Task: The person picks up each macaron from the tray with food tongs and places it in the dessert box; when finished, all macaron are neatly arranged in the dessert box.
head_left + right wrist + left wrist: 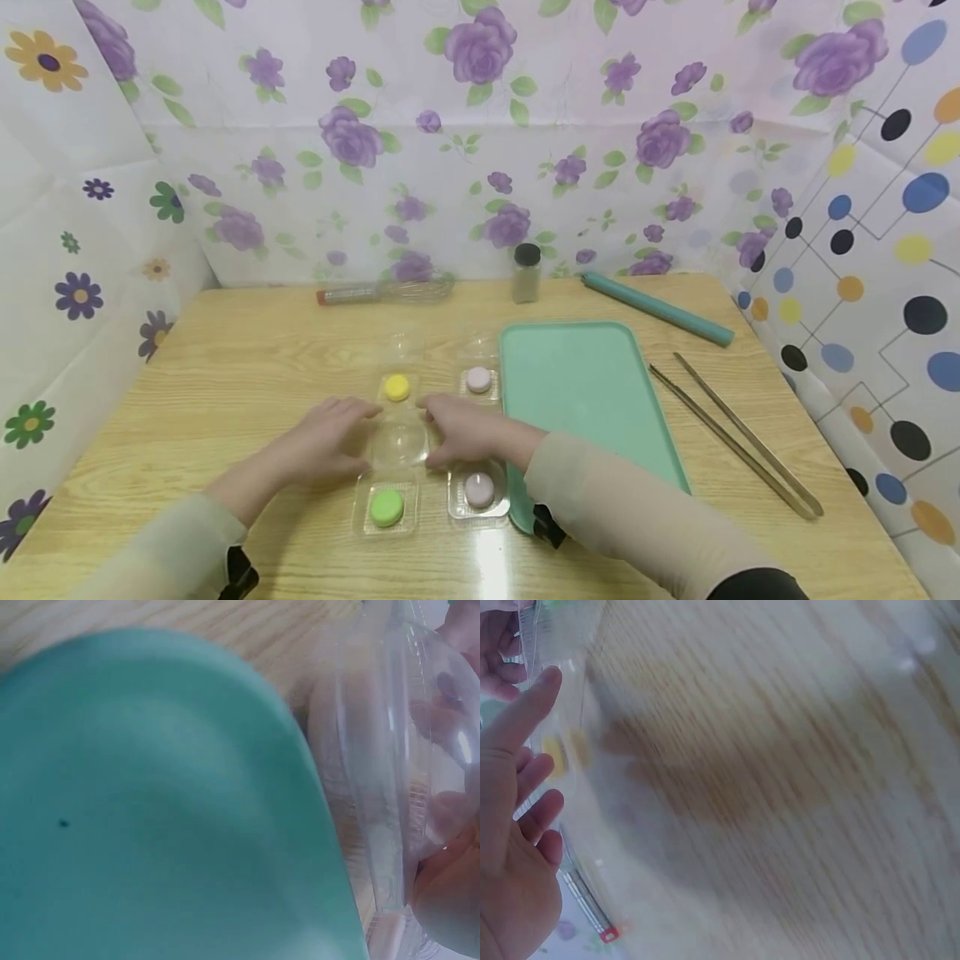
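A green macaron sits in a clear plastic clamshell box whose domed lid lies folded back behind it. My left hand is at the lid's left edge, thumb and fingers loosely extended. On the other side, my right hand reaches in with its thumb and fingertips near the lid's right edge. Just behind the lid is a yellow macaron in another box. One pale pink macaron sits in a box behind my right hand; another pale pink macaron lies in front, apparently under a lid.
A green tray lies right of the boxes, partly beneath my right forearm. Metal tongs rest farther right. Along the back are a whisk, a black-capped jar and a teal roll. Patterned cloth walls enclose the table.
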### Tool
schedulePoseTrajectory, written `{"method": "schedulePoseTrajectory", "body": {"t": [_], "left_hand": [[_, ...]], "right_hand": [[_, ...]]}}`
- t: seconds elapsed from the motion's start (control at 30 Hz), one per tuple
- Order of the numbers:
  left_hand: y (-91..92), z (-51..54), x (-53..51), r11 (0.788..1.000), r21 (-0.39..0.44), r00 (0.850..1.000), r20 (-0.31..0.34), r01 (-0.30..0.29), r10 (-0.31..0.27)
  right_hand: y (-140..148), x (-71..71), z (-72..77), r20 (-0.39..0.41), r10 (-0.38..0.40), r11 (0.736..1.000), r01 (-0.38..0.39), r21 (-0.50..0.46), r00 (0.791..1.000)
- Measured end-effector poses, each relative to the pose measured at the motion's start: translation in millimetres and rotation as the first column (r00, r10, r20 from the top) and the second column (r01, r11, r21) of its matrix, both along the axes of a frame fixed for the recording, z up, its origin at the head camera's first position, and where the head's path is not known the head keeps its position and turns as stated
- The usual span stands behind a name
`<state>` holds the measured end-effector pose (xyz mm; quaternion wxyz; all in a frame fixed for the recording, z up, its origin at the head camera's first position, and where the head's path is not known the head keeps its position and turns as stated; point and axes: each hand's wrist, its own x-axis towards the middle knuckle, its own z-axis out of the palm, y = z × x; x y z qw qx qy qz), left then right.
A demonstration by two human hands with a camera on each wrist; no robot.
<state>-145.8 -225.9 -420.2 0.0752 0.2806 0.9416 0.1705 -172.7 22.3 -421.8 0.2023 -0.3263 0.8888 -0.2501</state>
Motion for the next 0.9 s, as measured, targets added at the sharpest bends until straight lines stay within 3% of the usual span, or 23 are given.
{"method": "schedulePoseTrajectory", "body": {"t": [0.27,0.5,0.67,0.8,0.9], "left_hand": [[0.2,7.9,-6.5,0.987,0.156,0.997,0.073,-0.036,0.025],[2.2,18.0,-5.9,0.984,0.166,0.994,0.100,-0.061,0.045],[5.4,20.4,-3.5,0.987,0.154,0.998,0.032,-0.049,0.045],[7.6,22.7,-2.7,0.988,0.153,0.996,-0.088,-0.008,0.022],[8.6,26.3,-2.3,0.988,0.154,0.983,-0.184,0.031,-0.002]], "right_hand": [[1,-1.6,5.4,0.015,-0.046,0.998,0.047,-0.052,0.999],[3,-1.2,10.4,0.022,-0.051,0.993,0.053,-0.109,0.998],[6,1.2,15.3,0.027,-0.054,0.985,0.057,-0.162,0.998],[10,4.0,19.5,0.057,-0.054,0.971,0.066,-0.228,0.997],[13,5.2,22.5,0.063,-0.044,0.959,0.060,-0.276,0.997]]}}
